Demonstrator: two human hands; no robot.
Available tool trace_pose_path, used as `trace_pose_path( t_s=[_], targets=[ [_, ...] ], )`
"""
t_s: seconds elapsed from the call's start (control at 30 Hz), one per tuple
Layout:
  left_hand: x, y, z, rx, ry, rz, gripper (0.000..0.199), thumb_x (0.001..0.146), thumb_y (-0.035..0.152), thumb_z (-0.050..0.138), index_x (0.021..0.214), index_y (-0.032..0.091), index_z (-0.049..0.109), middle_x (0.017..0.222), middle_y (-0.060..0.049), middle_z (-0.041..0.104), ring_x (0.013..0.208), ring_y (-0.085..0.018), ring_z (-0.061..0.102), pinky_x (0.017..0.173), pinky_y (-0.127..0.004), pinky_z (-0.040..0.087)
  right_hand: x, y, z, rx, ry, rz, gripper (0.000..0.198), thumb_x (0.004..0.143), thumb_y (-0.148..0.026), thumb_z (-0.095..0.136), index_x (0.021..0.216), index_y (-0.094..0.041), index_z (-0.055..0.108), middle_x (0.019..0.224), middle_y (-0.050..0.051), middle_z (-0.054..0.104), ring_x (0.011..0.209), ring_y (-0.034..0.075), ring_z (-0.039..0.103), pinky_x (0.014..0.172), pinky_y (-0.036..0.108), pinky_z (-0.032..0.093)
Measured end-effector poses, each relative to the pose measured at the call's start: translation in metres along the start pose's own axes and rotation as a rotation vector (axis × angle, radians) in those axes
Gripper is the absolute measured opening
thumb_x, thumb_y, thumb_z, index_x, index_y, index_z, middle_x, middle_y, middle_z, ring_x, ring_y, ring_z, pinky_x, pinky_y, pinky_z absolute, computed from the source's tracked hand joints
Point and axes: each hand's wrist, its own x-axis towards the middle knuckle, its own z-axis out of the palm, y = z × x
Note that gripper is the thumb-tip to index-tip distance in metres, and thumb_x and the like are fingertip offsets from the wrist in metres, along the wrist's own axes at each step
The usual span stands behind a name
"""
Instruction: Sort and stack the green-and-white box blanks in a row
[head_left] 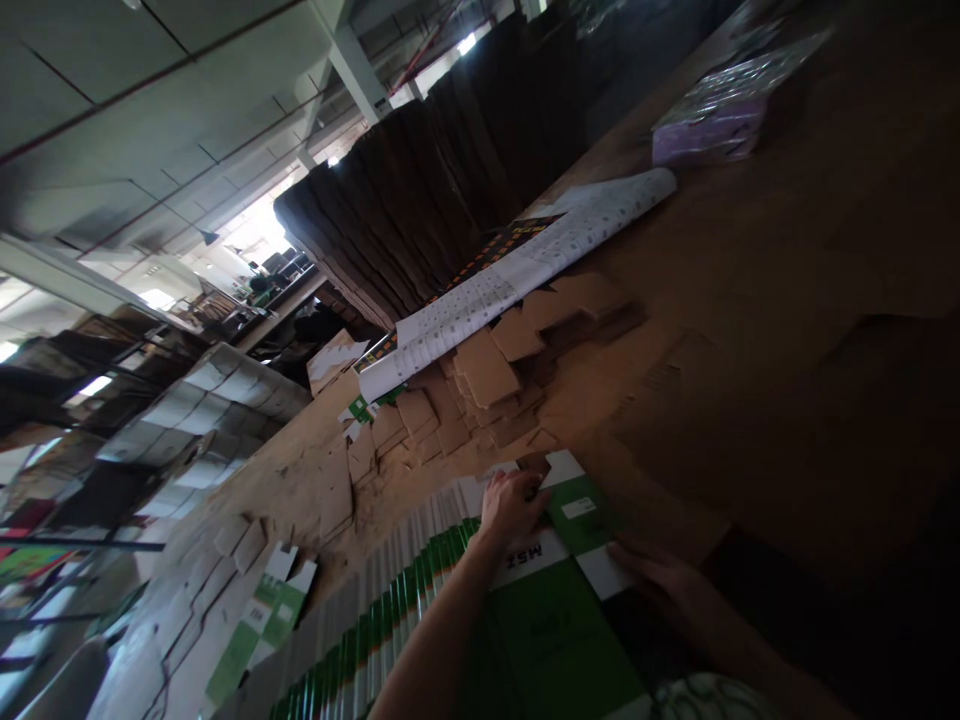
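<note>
Far left of the grip: flattened green-and-white piece (259,615). Just left of the left hand: packed row of green-and-white cartons (409,575). Beyond that hand: loose brown cardboard (487,368). Left hand (511,505): fingers bent at the carton's far end; pinch or mere contact, cannot tell. Green-and-white carton (589,520): between both hands. Right hand (658,568): at its near right edge, dim; closure unclear. Well beyond, right: wrapped purple pack (705,132).

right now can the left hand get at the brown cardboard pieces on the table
Probably yes: the brown cardboard pieces lie beyond the left hand, with nothing tall standing between, though it seems busy at the green-and-white carton.
</note>
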Motion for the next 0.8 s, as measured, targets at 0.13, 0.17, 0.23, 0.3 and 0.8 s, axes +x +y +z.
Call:
trace_pose_path(
  t_s=[0.13,0.17,0.23,0.3,0.8],
  targets=[
    [-0.003,-0.001,-0.002,0.052,-0.063,0.070,0.044,0.082,0.049,0.059,0.121,0.031,0.066,0.121,-0.002,0.064,0.111,-0.027,0.052,0.097,-0.040,0.041,0.000,-0.001,0.000,0.004,-0.026,-0.024,0.056,0.092,-0.061,0.037,0.119,-0.026,0.071,0.134,0.009,0.062,0.123,0.026,0.058,0.109,0.042,0.042],
    [-0.003,-0.001,-0.002,0.061,-0.070,0.066,0.043,0.082,0.049,0.059,0.121,0.032,0.066,0.120,-0.003,0.063,0.111,-0.027,0.052,0.097,-0.041,0.041,0.001,-0.004,0.000,-0.004,-0.038,-0.022,0.054,0.093,-0.058,0.037,0.119,-0.026,0.071,0.134,0.009,0.063,0.123,0.025,0.059,0.108,0.041,0.042],
    [-0.004,0.001,-0.003,0.067,-0.073,0.056,0.041,0.082,0.048,0.058,0.120,0.033,0.066,0.119,-0.002,0.063,0.111,-0.027,0.052,0.098,-0.041,0.040,0.001,-0.011,0.000,-0.035,-0.047,-0.006,0.048,0.094,-0.050,0.039,0.118,-0.024,0.072,0.133,0.009,0.064,0.122,0.026,0.059,0.107,0.042,0.044],
    [-0.004,0.002,-0.003,0.064,-0.073,0.048,0.041,0.083,0.048,0.057,0.121,0.033,0.066,0.118,-0.002,0.062,0.111,-0.027,0.051,0.098,-0.041,0.040,0.001,-0.015,-0.006,-0.087,-0.072,0.012,0.041,0.089,-0.041,0.046,0.116,-0.024,0.072,0.130,0.009,0.066,0.119,0.027,0.061,0.103,0.042,0.047],
    [0.001,-0.002,0.004,-0.012,-0.043,0.043,0.026,0.085,0.045,0.060,0.102,0.029,0.070,0.116,-0.003,0.062,0.112,-0.026,0.052,0.097,-0.042,0.040,0.021,0.000,-0.109,-0.509,0.247,0.053,0.050,0.088,-0.031,0.034,0.132,-0.025,0.057,0.126,0.010,0.068,0.114,0.029,0.064,0.091,0.044,0.056]
  ],
)
